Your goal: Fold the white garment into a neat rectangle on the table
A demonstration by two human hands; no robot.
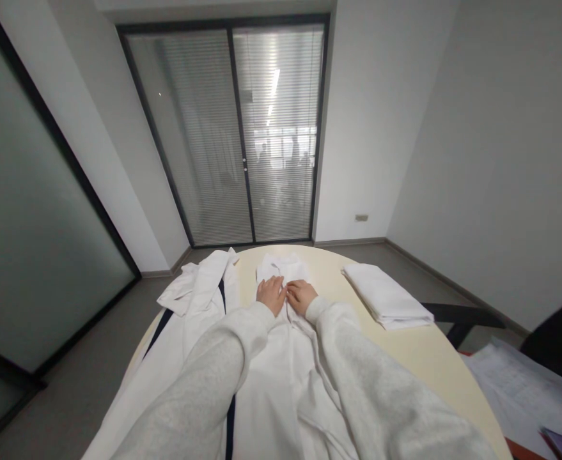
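A white collared garment (pixel 268 390) lies lengthwise on the table (pixel 424 358), its collar (pixel 293 260) toward the far rim and its lower part running out of view at the bottom edge. The cloth is plain and matte, fairly smooth down the left half but rumpled into loose folds along the right. A straight seam runs down its middle from just below the hands.

The left hand (pixel 272 295) rests palm down on the upper front, fingers extended and slightly spread. The right hand (pixel 302 296) lies just beside it, fingers bent toward the middle of the front; whether they pinch the fabric cannot be told. Light grey sweatshirt sleeves (pixel 367 367) cover both arms.

To the left lies a second white garment (pixel 192 319) with navy bands, its upper end loosely bunched. A neatly folded white cloth (pixel 386 297) sits apart on the right.

The tabletop is pale cream with a rounded far edge. Beyond it stand dark-framed glass panels with blinds (pixel 281 191), plain white walls and a small wall plate (pixel 361 218). A frosted glass partition (pixel 31 223) is at the left, above grey flooring (pixel 84 383); a black armrest (pixel 463 314) and papers (pixel 525 383) are at the right.
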